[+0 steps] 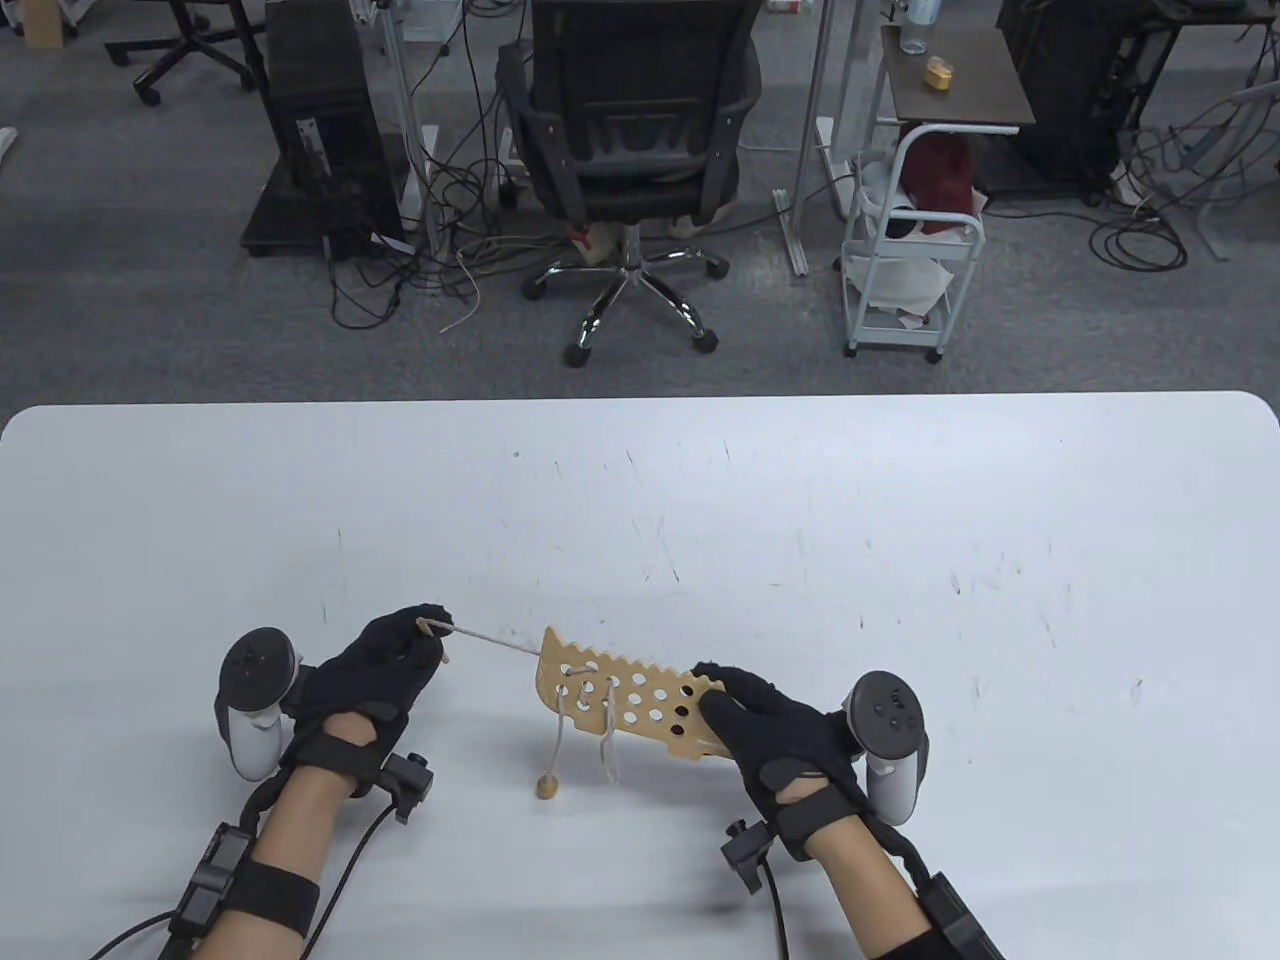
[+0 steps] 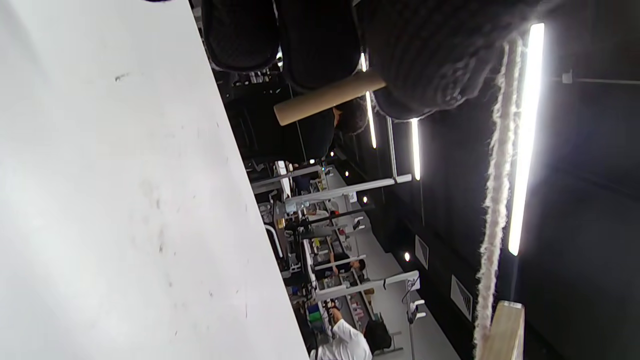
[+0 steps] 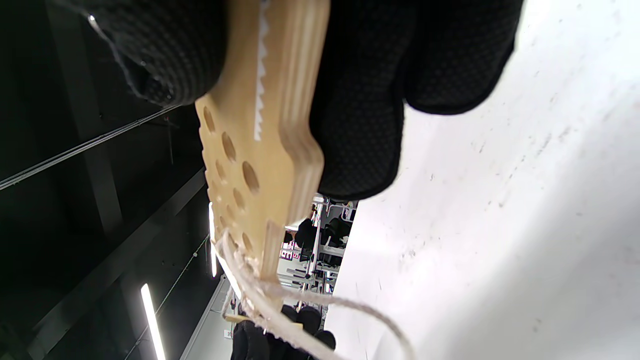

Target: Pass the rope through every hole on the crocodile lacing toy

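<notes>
Hands (image 1: 385,668) (image 1: 775,725) grip rope (image 1: 495,642) and crocodile (image 1: 630,700).

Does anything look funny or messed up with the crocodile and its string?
Nothing broken. The rope runs tight from the left hand to the crocodile toy, which the right hand holds. Most holes are unlaced.

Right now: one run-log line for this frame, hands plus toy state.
left hand: pinches rope taut | right hand: grips crocodile board off table | holes: few laced, most open | wooden bead: hangs on the rope's other end
</notes>
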A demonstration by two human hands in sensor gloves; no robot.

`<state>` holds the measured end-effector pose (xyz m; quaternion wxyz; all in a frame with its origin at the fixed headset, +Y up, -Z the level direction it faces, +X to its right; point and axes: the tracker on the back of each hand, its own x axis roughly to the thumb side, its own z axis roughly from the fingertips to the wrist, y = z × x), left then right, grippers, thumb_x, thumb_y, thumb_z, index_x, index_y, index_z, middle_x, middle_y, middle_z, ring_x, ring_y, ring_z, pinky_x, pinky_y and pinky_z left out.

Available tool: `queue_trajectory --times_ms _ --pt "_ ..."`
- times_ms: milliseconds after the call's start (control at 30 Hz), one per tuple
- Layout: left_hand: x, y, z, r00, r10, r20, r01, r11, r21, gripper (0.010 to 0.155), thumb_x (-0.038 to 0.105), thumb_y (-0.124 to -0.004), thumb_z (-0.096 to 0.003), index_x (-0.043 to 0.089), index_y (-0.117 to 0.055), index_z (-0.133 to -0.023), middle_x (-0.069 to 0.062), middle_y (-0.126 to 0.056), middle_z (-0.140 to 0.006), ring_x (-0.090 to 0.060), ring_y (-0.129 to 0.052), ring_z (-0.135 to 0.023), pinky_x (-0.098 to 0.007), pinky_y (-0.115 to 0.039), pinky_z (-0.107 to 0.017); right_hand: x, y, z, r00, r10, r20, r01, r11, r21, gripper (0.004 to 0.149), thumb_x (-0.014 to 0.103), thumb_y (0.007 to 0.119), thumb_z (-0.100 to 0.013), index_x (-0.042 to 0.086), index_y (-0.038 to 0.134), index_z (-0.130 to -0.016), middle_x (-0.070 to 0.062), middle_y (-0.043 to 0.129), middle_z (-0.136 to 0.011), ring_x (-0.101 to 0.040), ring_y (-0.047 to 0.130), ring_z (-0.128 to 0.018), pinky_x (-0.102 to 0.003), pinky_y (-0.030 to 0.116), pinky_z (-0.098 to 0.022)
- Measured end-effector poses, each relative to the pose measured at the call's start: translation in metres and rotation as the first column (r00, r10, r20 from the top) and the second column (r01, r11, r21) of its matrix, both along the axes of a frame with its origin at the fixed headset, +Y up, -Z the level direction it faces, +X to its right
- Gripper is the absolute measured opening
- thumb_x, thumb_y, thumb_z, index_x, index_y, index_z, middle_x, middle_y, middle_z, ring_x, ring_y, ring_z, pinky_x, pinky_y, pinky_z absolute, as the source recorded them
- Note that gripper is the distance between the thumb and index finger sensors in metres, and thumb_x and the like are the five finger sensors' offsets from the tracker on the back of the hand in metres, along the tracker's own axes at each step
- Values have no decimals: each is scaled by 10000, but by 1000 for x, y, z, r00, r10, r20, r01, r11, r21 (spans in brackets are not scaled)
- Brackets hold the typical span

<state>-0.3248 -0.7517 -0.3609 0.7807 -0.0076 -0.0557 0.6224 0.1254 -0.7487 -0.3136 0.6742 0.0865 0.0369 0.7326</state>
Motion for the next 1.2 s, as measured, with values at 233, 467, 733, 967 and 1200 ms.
queue_trajectory --times_ms 233,467,733,967,1200 --pt "-22 6 2 994 65 -84 -63 998 31 460 451 -854 -417 467 -845 -877 44 -782 -913 -294 -678 -975 -582 -456 -782 3 0 -1 1000 -1 19 2 1000 -6 467 408 810 -454 189 806 -866 -58 1031 -680 -260 1063 -545 -487 803 -479" --pt "-37 10 3 986 113 -122 -108 993 47 459 463 -846 -426 484 -832 -884 51 -771 -925 -287 -668 -985 -579 -451 -787 10 -1 -3 998 9 63 -8 1000 -19 467 409 812 -453 190 806 -866 -60 1032 -680 -260 1063 -546 -487 803 -479" --pt "-52 16 8 970 177 -168 -165 983 84 458 465 -843 -428 483 -828 -886 52 -769 -926 -286 -668 -985 -577 -451 -788 21 -3 -9 992 34 119 -30 999 -33 467 407 814 -452 188 807 -865 -61 1031 -680 -264 1063 -544 -486 802 -481" --pt "-63 19 12 951 234 -200 -216 971 106 460 467 -836 -433 487 -818 -892 60 -768 -927 -281 -668 -987 -576 -450 -790 29 -6 -12 988 33 152 -27 999 -44 468 407 815 -452 189 807 -866 -63 1031 -680 -264 1062 -545 -488 803 -480" --pt "-72 21 17 924 311 -224 -286 948 137 461 467 -824 -439 489 -804 -900 62 -769 -926 -279 -675 -983 -576 -452 -789 36 -6 -12 984 17 179 -9 999 -47 467 407 813 -454 190 805 -867 -62 1031 -681 -264 1064 -543 -488 803 -481"
